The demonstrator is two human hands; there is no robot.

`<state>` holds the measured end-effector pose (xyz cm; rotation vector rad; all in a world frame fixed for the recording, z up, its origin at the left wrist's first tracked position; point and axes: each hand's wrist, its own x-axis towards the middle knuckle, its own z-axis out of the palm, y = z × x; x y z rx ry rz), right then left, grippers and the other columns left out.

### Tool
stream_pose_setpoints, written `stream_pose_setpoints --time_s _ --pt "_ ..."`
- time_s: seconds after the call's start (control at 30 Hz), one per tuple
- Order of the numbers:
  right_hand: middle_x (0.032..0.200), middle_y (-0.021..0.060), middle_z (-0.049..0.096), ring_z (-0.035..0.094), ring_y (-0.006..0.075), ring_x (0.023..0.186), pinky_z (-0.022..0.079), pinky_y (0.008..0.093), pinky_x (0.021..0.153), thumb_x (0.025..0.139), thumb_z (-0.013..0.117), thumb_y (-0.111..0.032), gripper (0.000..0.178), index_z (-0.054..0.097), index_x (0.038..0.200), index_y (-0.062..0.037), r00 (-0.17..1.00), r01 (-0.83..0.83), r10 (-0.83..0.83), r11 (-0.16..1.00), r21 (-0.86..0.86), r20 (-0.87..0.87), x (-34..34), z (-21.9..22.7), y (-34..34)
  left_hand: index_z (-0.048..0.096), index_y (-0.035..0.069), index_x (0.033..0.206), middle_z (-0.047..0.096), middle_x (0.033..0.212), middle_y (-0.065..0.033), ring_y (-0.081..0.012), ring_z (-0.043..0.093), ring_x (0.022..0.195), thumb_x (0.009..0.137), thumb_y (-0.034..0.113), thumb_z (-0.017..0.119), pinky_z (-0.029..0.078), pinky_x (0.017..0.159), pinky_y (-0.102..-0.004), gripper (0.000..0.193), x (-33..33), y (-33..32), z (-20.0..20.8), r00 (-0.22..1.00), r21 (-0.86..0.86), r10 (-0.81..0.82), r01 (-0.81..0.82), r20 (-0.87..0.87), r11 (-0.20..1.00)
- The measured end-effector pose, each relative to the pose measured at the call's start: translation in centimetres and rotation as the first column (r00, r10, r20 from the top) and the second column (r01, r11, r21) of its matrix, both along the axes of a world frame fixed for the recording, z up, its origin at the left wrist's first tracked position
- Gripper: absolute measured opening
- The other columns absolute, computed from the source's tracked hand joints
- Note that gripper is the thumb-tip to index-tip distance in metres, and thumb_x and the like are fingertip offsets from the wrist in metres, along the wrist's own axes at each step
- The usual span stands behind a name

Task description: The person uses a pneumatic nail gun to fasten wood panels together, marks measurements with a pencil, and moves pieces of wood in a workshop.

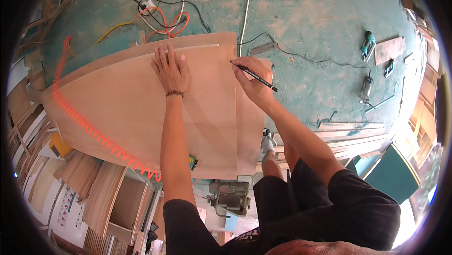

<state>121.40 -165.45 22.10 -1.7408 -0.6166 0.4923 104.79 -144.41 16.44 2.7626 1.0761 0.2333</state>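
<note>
A large wooden sheet [202, 99] lies flat in front of me, with the edges of other boards showing beyond its far and right sides. My left hand [170, 69] rests on it, fingers spread, close to a thin pale strip [200, 46] along the far side. In my right hand [256, 81] is a black pencil [256, 77], gripped between thumb and fingers. Its tip is at the sheet's right edge, near the far corner; whether it touches the wood I cannot tell.
An orange coiled air hose [89, 130] crosses the sheet's left part. Cords and an orange cable [162, 19] lie on the green floor beyond. At the right are a green power tool [368, 45], a grey power tool [366, 89] and wooden strips [351, 135]. A motor-like machine [230, 196] stands near me.
</note>
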Motion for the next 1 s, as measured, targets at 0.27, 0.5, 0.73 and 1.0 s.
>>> stream_pose_setpoints --time_s 0.27,0.5,0.73,1.0 --pt "0.098 0.0116 0.073 0.073 0.0243 0.085 0.057 0.0314 0.072 0.083 0.08 -0.001 0.016 0.07 0.095 -0.0024 0.992 0.02 -0.012 0.998 -0.06 0.124 1.7 -4.2 4.6 0.063 0.011 0.126 0.061 0.13 -0.0094 -0.0343 0.047 0.136 0.1 0.036 0.052 0.012 0.12 -0.064 0.037 3.3 1.5 -0.5 0.999 -0.036 0.047 -0.047 0.01 0.998" --pt "0.1 0.0118 0.073 0.073 0.0244 0.083 0.057 0.0314 0.068 0.083 0.08 -0.001 0.015 0.069 0.094 -0.0029 0.993 -0.043 0.055 0.992 -0.116 0.102 1.8 -4.6 6.2 0.064 0.012 0.116 0.063 0.125 -0.0079 -0.0338 0.049 0.132 0.099 0.036 0.054 0.012 0.12 -0.0635 0.032 3.5 2.1 -0.7 0.999 -0.061 0.048 -0.047 0.012 0.997" --pt "0.101 0.0142 0.072 0.071 0.0259 0.081 0.057 0.0325 0.064 0.082 0.078 0.005 0.018 0.068 0.097 0.0001 0.981 -0.101 0.12 0.986 -0.131 0.149 2.0 -4.7 6.5 0.065 0.013 0.114 0.064 0.123 -0.0058 -0.0322 0.049 0.133 0.099 0.04 0.054 0.013 0.12 -0.0639 0.034 3.1 2.5 -1.0 0.998 -0.077 0.054 -0.051 0.033 0.996" --pt "0.099 0.0153 0.072 0.072 0.0273 0.081 0.057 0.0338 0.067 0.084 0.077 0.003 0.016 0.067 0.096 0.0001 0.976 -0.098 0.118 0.989 -0.115 0.184 1.9 -5.0 6.7 0.067 0.013 0.114 0.064 0.123 -0.0054 -0.0319 0.049 0.132 0.1 0.045 0.052 0.015 0.119 -0.0647 0.038 2.7 2.6 -1.1 0.998 -0.053 0.053 -0.052 0.018 0.997"
